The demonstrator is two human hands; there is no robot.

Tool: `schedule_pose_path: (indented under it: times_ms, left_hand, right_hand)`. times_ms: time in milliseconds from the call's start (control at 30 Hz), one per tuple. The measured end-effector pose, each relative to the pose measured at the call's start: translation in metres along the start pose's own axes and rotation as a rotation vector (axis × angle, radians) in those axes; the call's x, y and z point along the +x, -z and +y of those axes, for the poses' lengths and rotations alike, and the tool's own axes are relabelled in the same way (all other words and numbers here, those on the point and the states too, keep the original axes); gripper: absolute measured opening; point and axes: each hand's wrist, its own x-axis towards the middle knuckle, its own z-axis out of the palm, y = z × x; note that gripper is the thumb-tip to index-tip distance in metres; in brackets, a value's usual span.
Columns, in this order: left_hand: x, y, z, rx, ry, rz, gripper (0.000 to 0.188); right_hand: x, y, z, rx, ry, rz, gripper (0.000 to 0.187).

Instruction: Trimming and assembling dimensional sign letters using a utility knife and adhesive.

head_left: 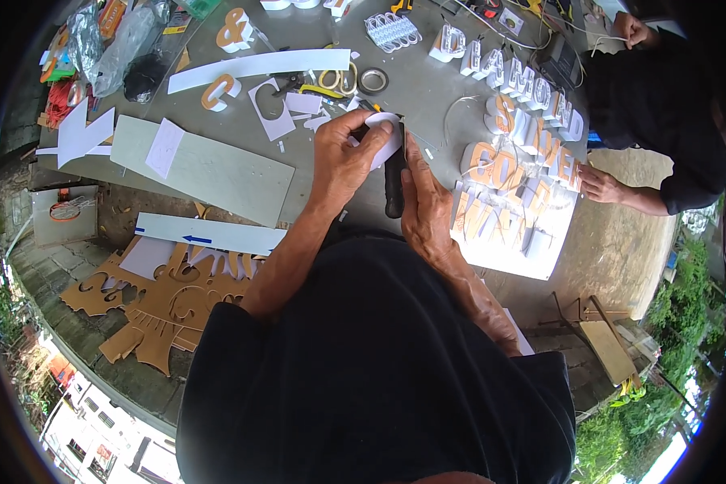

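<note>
My left hand [343, 157] pinches a small white rounded sheet piece [387, 143] between thumb and fingers, over the grey table. In my right hand [426, 198] is a black-handled tool [394, 187], its thin dark upper part lying along the edge of the white piece. The index finger stretches along that tool; whether it is a file or a knife I cannot tell. Just beyond my left hand lie white offcuts [302, 103], a sheet [271, 113] with a curved cutout, yellow-handled scissors [319, 91] and a roll of black tape [373, 81].
Several block letters [504, 121] cover the table's right side, some with orange-brown faces. A co-worker's hand [603, 184] touches the letters' right edge. A long white strip [258, 68], a loose letter [220, 93] and a pale board [202, 173] lie left. Cut brown sheets [169, 302] rest below.
</note>
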Motion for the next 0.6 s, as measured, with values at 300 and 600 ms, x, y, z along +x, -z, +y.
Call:
schedule_pose_path:
  times_ms: [300,600]
  left_hand:
    - [0.0,0.003,-0.003,-0.005,-0.026,0.001,0.018]
    - [-0.003,0.006,-0.004,0.158,-0.011,-0.11,0.017]
  right_hand:
    - [0.006,0.004,-0.005,0.143,-0.127,-0.075,0.05]
    - [0.007,0.006,0.003,0.031,-0.022,0.021,0.044]
